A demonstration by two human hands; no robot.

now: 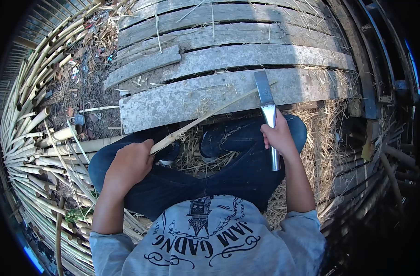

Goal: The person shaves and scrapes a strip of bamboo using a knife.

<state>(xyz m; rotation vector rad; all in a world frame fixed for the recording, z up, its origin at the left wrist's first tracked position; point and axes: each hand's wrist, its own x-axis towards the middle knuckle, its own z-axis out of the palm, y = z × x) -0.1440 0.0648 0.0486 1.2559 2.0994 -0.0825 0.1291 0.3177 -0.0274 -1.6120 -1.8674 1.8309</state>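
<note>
My left hand [129,166] is closed around the near end of a thin bamboo strip [205,116]. The strip slants up to the right, and its far part lies over the front plank [173,108] of a wooden platform. In my right hand [279,134] is a metal cleaver-like knife [265,92] with a shiny tubular handle. My fingers wrap the handle, and its butt end sticks out below them. The flat blade points away from me and overlaps the strip near its far end; whether they touch I cannot tell.
Many bamboo poles [30,184] lie stacked on the left. Dry shavings [311,152] cover the ground at right and between my legs. A loose short board [143,66] rests on the platform's left side. Thin strips lie across the rear planks. Dark timber [357,55] stands at right.
</note>
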